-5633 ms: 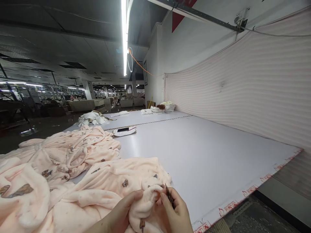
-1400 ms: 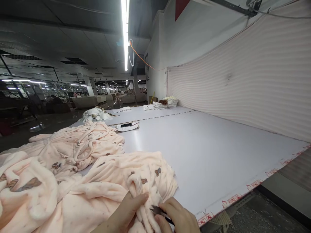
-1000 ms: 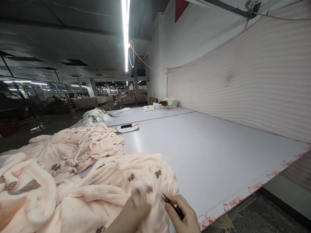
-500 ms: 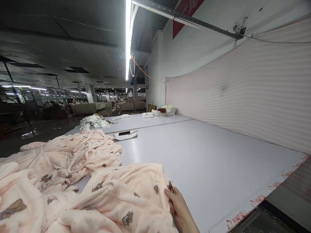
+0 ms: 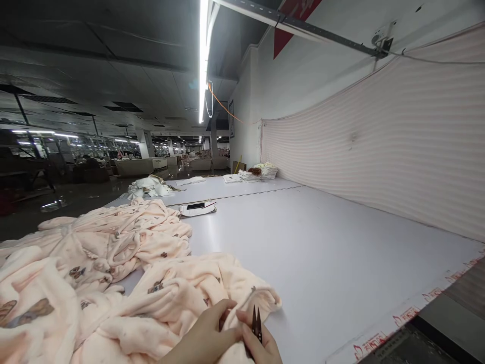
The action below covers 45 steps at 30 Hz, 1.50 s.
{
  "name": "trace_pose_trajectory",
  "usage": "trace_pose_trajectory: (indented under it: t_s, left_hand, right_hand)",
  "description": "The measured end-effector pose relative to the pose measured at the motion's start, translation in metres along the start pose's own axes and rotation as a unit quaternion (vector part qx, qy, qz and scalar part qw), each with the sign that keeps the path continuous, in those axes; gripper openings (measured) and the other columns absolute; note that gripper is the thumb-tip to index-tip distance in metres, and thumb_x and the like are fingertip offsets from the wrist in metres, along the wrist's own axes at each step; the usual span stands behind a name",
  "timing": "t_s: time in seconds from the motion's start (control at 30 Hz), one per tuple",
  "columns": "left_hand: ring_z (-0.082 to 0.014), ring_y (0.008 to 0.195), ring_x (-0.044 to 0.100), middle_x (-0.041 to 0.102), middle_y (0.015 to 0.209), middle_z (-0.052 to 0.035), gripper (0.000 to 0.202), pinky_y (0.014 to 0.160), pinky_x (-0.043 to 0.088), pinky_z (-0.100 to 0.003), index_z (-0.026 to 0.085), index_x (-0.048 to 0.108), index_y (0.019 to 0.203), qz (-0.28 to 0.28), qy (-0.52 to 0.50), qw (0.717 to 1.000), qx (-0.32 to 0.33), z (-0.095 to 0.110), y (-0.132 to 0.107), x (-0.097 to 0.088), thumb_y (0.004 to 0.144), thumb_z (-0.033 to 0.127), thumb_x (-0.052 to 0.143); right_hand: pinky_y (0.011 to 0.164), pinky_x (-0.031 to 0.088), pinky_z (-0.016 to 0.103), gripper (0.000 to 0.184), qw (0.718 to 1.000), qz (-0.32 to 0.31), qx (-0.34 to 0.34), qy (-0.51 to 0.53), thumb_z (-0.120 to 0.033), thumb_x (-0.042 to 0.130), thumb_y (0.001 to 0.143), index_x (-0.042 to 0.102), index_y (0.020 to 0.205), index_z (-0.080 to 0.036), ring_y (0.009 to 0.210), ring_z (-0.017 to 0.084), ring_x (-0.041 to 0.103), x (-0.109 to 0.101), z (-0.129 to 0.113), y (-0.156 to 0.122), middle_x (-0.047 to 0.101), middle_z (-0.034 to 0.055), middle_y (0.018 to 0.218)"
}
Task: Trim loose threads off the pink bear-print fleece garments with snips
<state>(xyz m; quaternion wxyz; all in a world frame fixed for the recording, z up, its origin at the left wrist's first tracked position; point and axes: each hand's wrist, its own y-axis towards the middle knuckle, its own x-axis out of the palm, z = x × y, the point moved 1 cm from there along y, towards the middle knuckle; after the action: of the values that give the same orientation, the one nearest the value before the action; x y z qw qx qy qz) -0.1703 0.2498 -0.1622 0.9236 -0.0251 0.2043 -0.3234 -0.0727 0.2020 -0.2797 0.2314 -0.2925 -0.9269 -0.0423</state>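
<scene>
A pile of peach fleece garments (image 5: 113,273) with small brown bear prints lies on the white table (image 5: 322,242) at the lower left. At the bottom edge my left hand (image 5: 200,338) pinches a fold of the nearest garment, fingers closed on the cloth. My right hand (image 5: 263,346) sits just to its right, closed round small dark thread snips (image 5: 256,323) whose blades point upward. Both hands touch at the fold, near the garment's front edge.
A dark phone on papers (image 5: 197,207) lies beyond the pile. Farther back are a white fabric heap (image 5: 147,187) and stacks of folded pieces (image 5: 261,172). A striped cloth wall (image 5: 379,151) runs along the right. The table's front edge (image 5: 397,318) carries red print.
The garment has been turned and regathered. My left hand, out of view half a second ago, is back pinching a fold, and the snips have shifted down toward the bottom edge.
</scene>
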Motion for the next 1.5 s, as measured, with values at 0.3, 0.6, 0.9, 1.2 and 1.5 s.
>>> trace_pose_trajectory:
  t_s: [0.3, 0.6, 0.9, 1.2, 1.5]
  left_hand:
    - [-0.0262, 0.100, 0.054, 0.066, 0.097, -0.0031, 0.029, 0.090, 0.037, -0.032, 0.019, 0.062, 0.095, -0.013, -0.007, 0.999, 0.044, -0.003, -0.004, 0.002, 0.069, 0.017, 0.051]
    - [-0.0199, 0.075, 0.059, 0.065, 0.073, 0.0016, 0.047, 0.069, 0.042, -0.026, 0.019, 0.058, 0.098, -0.093, -0.289, 0.953, -0.012, -0.013, 0.009, -0.004, 0.052, 0.012, 0.053]
    - [-0.0211, 0.069, 0.066, 0.072, 0.073, -0.0081, 0.031, 0.067, 0.048, -0.028, 0.011, 0.065, 0.090, -0.125, -0.456, 0.877, -0.087, 0.003, 0.004, -0.003, 0.059, 0.017, 0.066]
    - [-0.0308, 0.089, 0.069, 0.074, 0.086, -0.0139, 0.049, 0.083, 0.050, -0.039, 0.006, 0.058, 0.112, -0.128, -0.545, 0.815, -0.149, 0.003, 0.000, 0.000, 0.066, 0.019, 0.057]
    - [-0.0270, 0.077, 0.069, 0.073, 0.082, -0.0121, 0.042, 0.073, 0.051, -0.034, 0.006, 0.060, 0.107, -0.141, -0.516, 0.838, -0.110, -0.005, 0.005, -0.001, 0.066, 0.018, 0.060]
  right_hand:
    - [0.075, 0.050, 0.025, 0.037, 0.979, 0.122, -0.119, -0.111, -0.050, 0.072, 0.066, 0.068, 0.084, -0.018, 0.088, 0.023, 0.064, -0.015, -0.045, 0.017, 0.071, 0.0052, 0.088]
    - [0.072, 0.047, 0.024, 0.034, 0.977, 0.059, -0.135, -0.151, -0.048, 0.061, 0.079, 0.064, 0.066, -0.018, 0.081, 0.021, 0.060, -0.003, -0.074, 0.017, 0.067, 0.0041, 0.075]
    - [0.058, 0.044, 0.021, 0.026, 0.966, 0.015, -0.178, -0.186, -0.043, 0.070, 0.070, 0.062, 0.071, -0.019, 0.062, 0.015, 0.054, -0.012, -0.060, 0.008, 0.057, -0.0025, 0.063]
    - [0.063, 0.046, 0.022, 0.019, 0.929, -0.017, -0.256, -0.267, -0.040, 0.065, 0.076, 0.074, 0.078, -0.023, 0.068, 0.018, 0.063, -0.013, -0.061, 0.000, 0.068, 0.0019, 0.070]
    - [0.070, 0.050, 0.023, 0.023, 0.936, 0.004, -0.251, -0.246, -0.041, 0.061, 0.081, 0.074, 0.078, -0.022, 0.075, 0.020, 0.066, -0.017, -0.053, 0.004, 0.071, 0.0035, 0.075]
